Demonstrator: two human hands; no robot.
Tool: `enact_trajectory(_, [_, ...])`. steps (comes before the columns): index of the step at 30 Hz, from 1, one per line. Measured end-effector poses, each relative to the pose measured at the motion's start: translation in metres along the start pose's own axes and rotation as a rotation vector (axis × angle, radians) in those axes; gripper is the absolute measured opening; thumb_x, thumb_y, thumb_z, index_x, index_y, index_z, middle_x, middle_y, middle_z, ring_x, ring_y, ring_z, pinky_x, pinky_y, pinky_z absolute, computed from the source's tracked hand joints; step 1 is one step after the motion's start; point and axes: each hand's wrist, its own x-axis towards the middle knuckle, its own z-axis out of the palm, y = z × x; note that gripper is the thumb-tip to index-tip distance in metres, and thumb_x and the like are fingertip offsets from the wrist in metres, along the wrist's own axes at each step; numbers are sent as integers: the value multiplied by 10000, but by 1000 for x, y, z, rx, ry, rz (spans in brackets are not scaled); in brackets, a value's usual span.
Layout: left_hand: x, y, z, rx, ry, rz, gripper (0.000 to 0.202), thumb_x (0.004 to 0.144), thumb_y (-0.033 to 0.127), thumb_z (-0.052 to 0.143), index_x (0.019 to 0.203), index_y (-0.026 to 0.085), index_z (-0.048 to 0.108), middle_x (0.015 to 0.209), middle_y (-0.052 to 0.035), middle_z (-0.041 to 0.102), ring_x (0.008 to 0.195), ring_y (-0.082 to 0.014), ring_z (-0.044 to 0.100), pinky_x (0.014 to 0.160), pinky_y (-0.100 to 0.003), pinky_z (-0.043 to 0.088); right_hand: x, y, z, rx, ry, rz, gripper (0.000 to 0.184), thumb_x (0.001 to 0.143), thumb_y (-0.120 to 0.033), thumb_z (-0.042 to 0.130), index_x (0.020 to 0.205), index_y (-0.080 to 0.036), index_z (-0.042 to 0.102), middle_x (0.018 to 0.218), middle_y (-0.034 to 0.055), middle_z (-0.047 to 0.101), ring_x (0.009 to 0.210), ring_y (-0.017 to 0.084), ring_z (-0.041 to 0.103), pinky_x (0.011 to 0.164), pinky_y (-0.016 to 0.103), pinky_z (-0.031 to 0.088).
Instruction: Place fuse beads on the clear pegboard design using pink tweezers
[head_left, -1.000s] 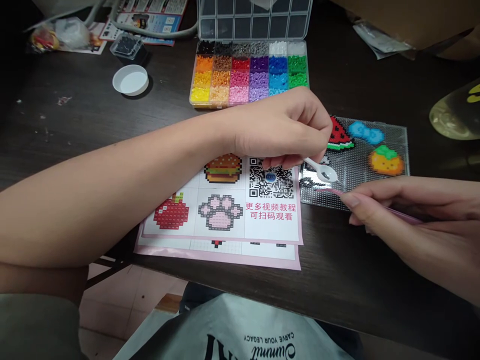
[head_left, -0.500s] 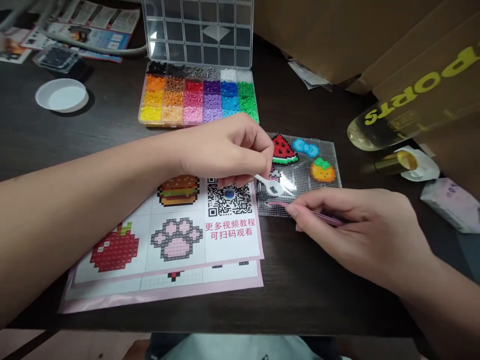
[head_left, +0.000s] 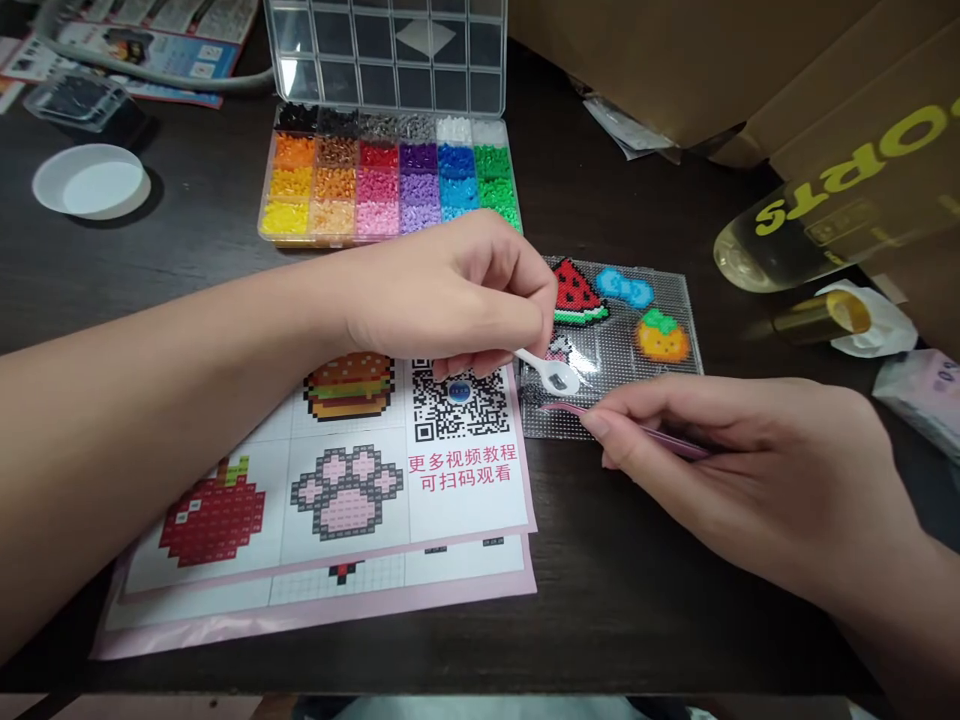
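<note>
My left hand (head_left: 450,295) is closed on the handle of a small white spoon (head_left: 553,374), whose bowl holds a few dark beads over the near left corner of the clear pegboard (head_left: 679,390). My right hand (head_left: 750,460) pinches pink tweezers (head_left: 660,436), their tip resting on the pegboard just below the spoon. On the pegboard sit bead pictures: a watermelon slice (head_left: 576,294), a blue bow (head_left: 625,289) and an orange fruit (head_left: 661,337). A small part-built figure lies beside the spoon, mostly hidden.
An open bead box (head_left: 390,175) with many colours stands behind my left hand. Pattern sheets (head_left: 337,470) lie at the table's front. A white dish (head_left: 90,182) is far left. Cardboard boxes (head_left: 750,70), a bottle (head_left: 825,215) and a gold cap (head_left: 821,318) crowd the right.
The view has swung to the right and then steadied. Both hands keep their grips, with spoon and tweezers staying together at the pegboard's near left corner.
</note>
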Motion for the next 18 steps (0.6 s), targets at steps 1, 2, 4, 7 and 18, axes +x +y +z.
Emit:
enact_trajectory(1, [0,0,0,1,5,-1,232,869,26,543,713,142,669,477,27,547,380,-52,430,381,-155,349,1,0,0,10,-1,-4,226,988,-250,665,781,-265,755,655,-55,726,533,111,621,478,243,444])
enact_trajectory(2, [1,0,0,1,8,1,235,872,26,542,710,140,669,474,27,544,376,-53,428,375,-155,348,1,0,-1,25,-6,-12,233,988,-242,661,773,-260,748,662,-54,733,533,109,622,474,240,443])
enact_trajectory(4, [1,-1,0,-3,-4,9,244,885,34,543,704,140,667,470,23,545,372,-60,437,363,-159,356,2,0,-2,55,-11,-34,245,987,-231,653,757,-248,735,690,-47,754,539,109,631,465,236,442])
enact_trajectory(7, [1,-1,-1,-1,-19,7,245,908,47,548,712,137,664,480,20,549,383,-59,449,369,-153,373,2,-1,-2,60,-3,-54,250,983,-236,661,744,-236,731,724,-33,781,542,114,644,457,235,445])
enact_trajectory(18, [-1,-3,-2,32,-51,29,188,894,40,561,765,137,656,510,37,537,443,-40,468,426,-126,375,4,-1,-1,85,9,-51,244,973,-240,682,733,-239,725,666,-31,754,491,110,616,432,235,427])
